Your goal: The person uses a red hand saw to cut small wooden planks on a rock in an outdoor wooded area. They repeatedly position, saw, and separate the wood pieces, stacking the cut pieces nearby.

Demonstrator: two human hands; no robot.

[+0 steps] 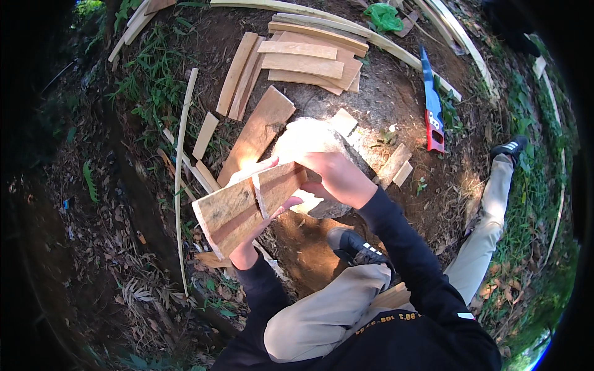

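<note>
A short wooden board [230,206] is tilted up in front of me, with a thin pale strip [259,195] lying across its face. A darker brown band runs lengthwise along it. My left hand [249,250] supports the board from beneath, thumb along the near edge and fingertips behind the far edge. At the board's right end, my right hand [339,178] has its fingers curled round the corner; whether a small piece is also pinched there is hidden. Behind both hands stands a sunlit stump [307,137], its top washed out by glare.
A wide plank [260,133] leans by the stump. Beyond it lie stacked boards [302,63]. A handsaw [432,102] with a blue blade and red handle rests at right. Offcuts [393,166] lie right of the stump, a long thin strip [180,179] at left.
</note>
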